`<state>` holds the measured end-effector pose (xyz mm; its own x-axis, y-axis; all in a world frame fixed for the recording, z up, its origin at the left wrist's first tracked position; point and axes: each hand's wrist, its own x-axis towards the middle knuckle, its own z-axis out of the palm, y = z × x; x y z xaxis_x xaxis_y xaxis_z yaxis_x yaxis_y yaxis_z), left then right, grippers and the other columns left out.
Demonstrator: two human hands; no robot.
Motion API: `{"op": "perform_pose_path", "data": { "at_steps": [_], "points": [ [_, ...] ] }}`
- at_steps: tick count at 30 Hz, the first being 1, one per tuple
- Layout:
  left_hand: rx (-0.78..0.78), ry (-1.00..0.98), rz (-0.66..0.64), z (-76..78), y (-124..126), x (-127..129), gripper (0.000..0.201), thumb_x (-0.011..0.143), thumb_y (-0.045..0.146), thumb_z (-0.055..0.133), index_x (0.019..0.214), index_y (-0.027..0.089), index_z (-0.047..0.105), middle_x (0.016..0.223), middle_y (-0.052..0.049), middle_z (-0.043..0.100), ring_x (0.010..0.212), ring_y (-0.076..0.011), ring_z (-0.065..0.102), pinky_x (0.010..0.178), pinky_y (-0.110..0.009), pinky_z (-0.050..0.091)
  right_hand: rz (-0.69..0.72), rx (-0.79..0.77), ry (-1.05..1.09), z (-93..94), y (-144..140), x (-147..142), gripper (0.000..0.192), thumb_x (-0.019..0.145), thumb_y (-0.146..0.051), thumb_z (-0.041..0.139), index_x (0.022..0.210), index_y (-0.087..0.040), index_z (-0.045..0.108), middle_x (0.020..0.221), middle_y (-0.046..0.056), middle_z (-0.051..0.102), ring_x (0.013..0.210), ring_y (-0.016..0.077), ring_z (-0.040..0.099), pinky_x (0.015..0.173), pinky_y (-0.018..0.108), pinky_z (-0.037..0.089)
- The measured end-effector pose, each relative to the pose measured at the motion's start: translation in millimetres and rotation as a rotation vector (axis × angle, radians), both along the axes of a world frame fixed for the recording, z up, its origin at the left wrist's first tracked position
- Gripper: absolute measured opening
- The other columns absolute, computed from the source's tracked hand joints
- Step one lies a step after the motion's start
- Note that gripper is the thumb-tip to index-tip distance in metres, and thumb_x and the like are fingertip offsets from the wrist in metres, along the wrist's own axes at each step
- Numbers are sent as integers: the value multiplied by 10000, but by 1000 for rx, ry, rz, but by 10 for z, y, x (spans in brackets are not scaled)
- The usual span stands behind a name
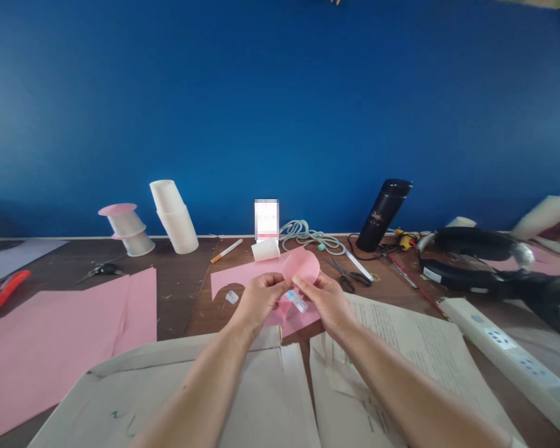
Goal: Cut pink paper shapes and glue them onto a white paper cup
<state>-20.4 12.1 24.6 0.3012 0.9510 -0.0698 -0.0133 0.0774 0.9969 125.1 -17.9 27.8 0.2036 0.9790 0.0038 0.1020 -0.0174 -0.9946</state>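
The left hand (265, 294) and right hand (325, 294) pinch the lower edge of a thin, smooth, round pink paper disc (302, 264), held up over a brown wood-grained table (180, 298). Just below it show a small clear plastic tube (297, 301) and a pink sheet (242, 272) with curved cut edges; near these lie black-handled scissors (346, 274) and a coiled pale cord (304, 234). Farther out stand stacked white tapered cups (173, 218) and a dark cylindrical bottle (383, 216), before a flat blue wall (280, 112).
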Motion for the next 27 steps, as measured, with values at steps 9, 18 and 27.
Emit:
{"op": "perform_pose_path", "data": {
  "at_steps": [9, 18, 27],
  "points": [
    [44, 21, -31, -67, -1, 27, 307, 677, 454, 658, 776, 164, 652, 669, 11, 529, 557, -81, 376, 508, -216, 297, -19, 23, -25, 22, -7, 7, 334, 709, -471, 646, 813, -155, 675, 711, 33, 666, 647, 175, 595, 555, 256, 419],
    [53, 83, 17, -15, -12, 27, 332, 660, 494, 658, 697, 167, 611, 596, 35, 473, 518, -80, 345, 509, -234, 280, -3, 38, -108, 8, -4, 48, 354, 700, -495, 642, 788, -154, 675, 686, 28, 659, 613, 167, 583, 532, 255, 405],
    [38, 53, -10, -38, -17, 45, 356, 634, 500, 676, 731, 160, 637, 603, 27, 499, 513, -78, 360, 512, -231, 287, -46, 84, -58, -52, 25, 68, 373, 715, -511, 622, 879, -179, 674, 778, 32, 689, 703, 196, 612, 596, 272, 430]
  ]
}}
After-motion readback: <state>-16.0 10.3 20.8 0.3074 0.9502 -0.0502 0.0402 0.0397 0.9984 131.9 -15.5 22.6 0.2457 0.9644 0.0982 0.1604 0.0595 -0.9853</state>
